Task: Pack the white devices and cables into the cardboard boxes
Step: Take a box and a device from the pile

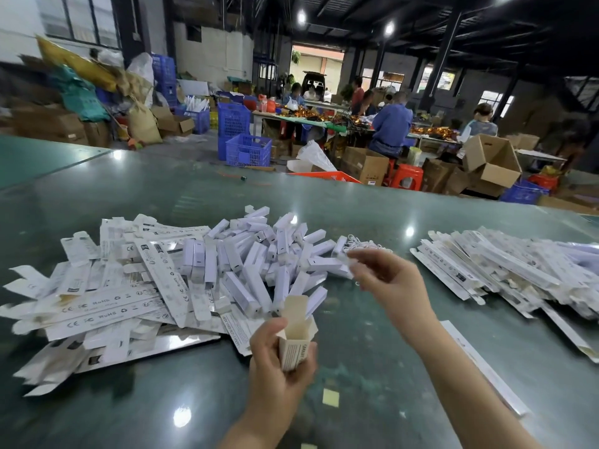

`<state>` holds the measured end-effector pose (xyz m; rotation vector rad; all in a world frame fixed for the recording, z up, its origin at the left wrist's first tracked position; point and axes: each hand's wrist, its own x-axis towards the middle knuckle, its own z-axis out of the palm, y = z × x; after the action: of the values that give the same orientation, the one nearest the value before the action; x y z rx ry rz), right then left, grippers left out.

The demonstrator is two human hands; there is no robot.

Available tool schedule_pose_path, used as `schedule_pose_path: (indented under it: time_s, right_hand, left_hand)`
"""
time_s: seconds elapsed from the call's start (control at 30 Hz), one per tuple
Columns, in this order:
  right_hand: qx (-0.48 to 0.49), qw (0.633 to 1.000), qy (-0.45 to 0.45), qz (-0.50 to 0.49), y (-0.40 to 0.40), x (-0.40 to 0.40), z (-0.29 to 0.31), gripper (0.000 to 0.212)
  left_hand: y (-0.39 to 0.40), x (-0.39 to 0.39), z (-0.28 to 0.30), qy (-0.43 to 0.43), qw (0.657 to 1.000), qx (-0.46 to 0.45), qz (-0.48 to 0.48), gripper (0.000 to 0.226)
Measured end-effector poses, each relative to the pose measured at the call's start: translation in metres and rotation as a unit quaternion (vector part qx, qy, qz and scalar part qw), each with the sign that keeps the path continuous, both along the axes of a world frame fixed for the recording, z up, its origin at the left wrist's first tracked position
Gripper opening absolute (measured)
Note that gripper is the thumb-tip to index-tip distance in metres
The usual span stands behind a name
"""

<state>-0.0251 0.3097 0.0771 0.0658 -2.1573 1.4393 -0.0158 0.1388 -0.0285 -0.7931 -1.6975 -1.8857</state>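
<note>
My left hand [278,361] grips a small white cardboard box [296,332], held upright with its top flap open. My right hand [385,280] is raised over the right side of the device pile and pinches a small white item [348,263], blurred, between thumb and fingers. A heap of white stick-shaped devices [259,264] lies at the middle of the table. A tangle of white cables [364,245] sits just beyond my right hand. Flat unfolded boxes [107,296] are piled at the left.
A second pile of long white boxes [505,270] lies at the right of the green table [372,367]. One long flat box [483,367] lies beside my right forearm, and a yellow paper scrap [330,397] near my left wrist. Several people work at tables far behind.
</note>
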Motion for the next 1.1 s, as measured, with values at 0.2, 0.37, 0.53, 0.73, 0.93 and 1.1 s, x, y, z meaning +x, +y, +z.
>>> schedule_pose_path:
  time_s: [0.2, 0.37, 0.53, 0.73, 0.93, 1.1]
  right_hand:
    - [0.271, 0.949, 0.146, 0.064, -0.064, 0.081, 0.029, 0.011]
    - [0.450, 0.884, 0.119, 0.033, -0.068, 0.081, 0.035, 0.016]
    - [0.397, 0.912, 0.042, 0.091, -0.079, 0.069, 0.041, 0.009]
    - [0.380, 0.914, -0.040, 0.140, -0.076, 0.062, 0.058, 0.028]
    - [0.428, 0.898, -0.064, 0.077, -0.084, 0.052, 0.055, 0.034]
    - [0.505, 0.856, -0.063, 0.089, -0.087, 0.051, 0.061, 0.035]
  left_hand:
    - [0.000, 0.003, 0.007, -0.016, 0.999, 0.030, -0.004, 0.067]
    - [0.000, 0.005, 0.005, -0.032, 0.999, 0.014, 0.005, 0.089]
    - [-0.001, 0.004, 0.007, -0.045, 0.998, 0.035, -0.006, 0.080]
    - [-0.001, 0.002, 0.007, -0.016, 1.000, 0.021, -0.013, 0.072]
    - [0.000, 0.002, 0.004, -0.021, 1.000, 0.022, -0.002, 0.079]
    - [-0.001, 0.003, 0.006, -0.012, 1.000, 0.016, -0.008, 0.078]
